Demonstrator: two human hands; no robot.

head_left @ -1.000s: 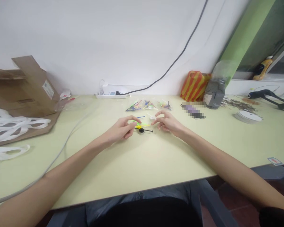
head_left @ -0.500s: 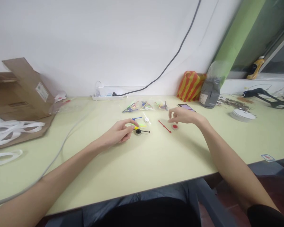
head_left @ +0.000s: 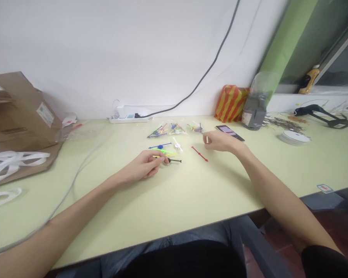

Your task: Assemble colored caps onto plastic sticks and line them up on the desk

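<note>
Black plastic stick [head_left: 175, 160] with a round hub and a forked tip lies flat on the pale yellow-green table [head_left: 174, 204], nearest the person among the small coloured parts. The left hand [head_left: 146, 164] has its thumb and index finger bent together over the hub; whether they pinch it or merely touch it, I cannot tell.

Just beyond, partly behind those fingers, bright green and yellow plastic pieces [head_left: 166, 152] lie close together. To their right, well apart from the black stick, a slim red plastic stick [head_left: 199, 153] with pointed ends rests at a slant. Past the green and yellow pieces come a blue plastic stick [head_left: 160, 146] with a round hub, and a white plastic stick [head_left: 177, 145], also hubbed.

The right hand [head_left: 219, 141] hovers beyond the red stick, its fingers curled with the tips pointing down; whether they grasp anything is hidden. Near it lies a dark rectangular phone [head_left: 229, 133]. Farther back, three clear plastic bags [head_left: 178, 128] of mixed coloured sticks lie in a row.

Along the white wall [head_left: 133, 50] sit a white power strip [head_left: 129, 120], a red-and-yellow striped bag [head_left: 229, 103] and a grey plastic bag [head_left: 253, 114].
</note>
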